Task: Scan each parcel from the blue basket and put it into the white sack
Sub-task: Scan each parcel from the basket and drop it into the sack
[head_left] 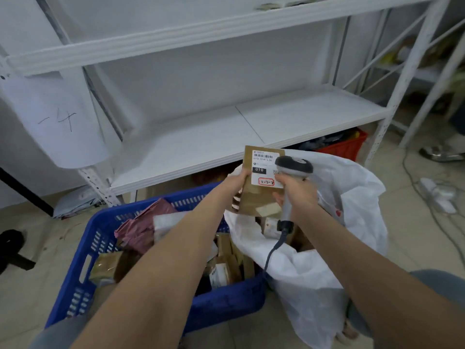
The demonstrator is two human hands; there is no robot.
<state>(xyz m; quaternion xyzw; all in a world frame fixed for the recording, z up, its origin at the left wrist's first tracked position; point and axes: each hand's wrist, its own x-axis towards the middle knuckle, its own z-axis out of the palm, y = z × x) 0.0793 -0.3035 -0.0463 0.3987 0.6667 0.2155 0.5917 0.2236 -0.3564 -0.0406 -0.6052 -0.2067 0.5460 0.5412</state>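
Basket: I see plenty of parcels in it, pink, white and brown, all to be scanned.
Sack: open just right of the basket, with some brown parcels inside; I cannot tell how many.
Parcel: brown, label towards me, held above the sack's mouth.
Scanner: head just beside the label; I judge the scan underway.
Left grip: curled on the parcel's left edge.
Right grip: wrapped round the scanner handle.
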